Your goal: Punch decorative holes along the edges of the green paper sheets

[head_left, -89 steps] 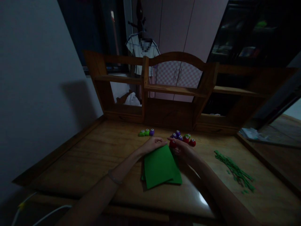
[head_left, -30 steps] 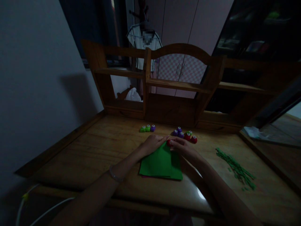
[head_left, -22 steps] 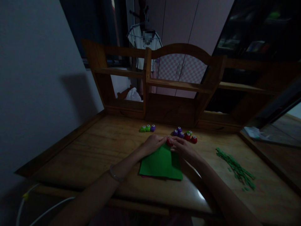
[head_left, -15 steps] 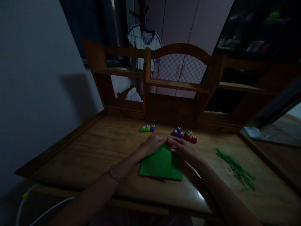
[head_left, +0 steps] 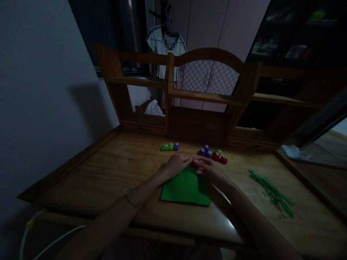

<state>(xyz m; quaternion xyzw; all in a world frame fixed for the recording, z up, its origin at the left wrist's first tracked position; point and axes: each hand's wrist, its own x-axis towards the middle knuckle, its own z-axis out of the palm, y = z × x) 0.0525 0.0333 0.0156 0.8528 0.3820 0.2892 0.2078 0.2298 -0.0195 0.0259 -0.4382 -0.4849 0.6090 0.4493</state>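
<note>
The right hand (head_left: 208, 168) has its fingers closed around a red punch (head_left: 194, 163), or what looks like one, at the far edge of the green paper (head_left: 185, 189). The left hand (head_left: 176, 165) lies over that paper's far left side, its fingertips meeting the right ones; whether they pinch it or only press, I can't tell from here. I'd guess the punch is light, hard and smooth, best held by its sides with a thumb on top. The paper looks thin and easily creased, so holding it flat near the edge seems right. Just beyond the right fingers crowd purple punches (head_left: 208, 154) and red ones (head_left: 223, 159), close enough to be knocked. Three more (head_left: 170, 147) sit past the left knuckles. Green strips (head_left: 271, 191) lie well right of both hands, out of the way.
</note>
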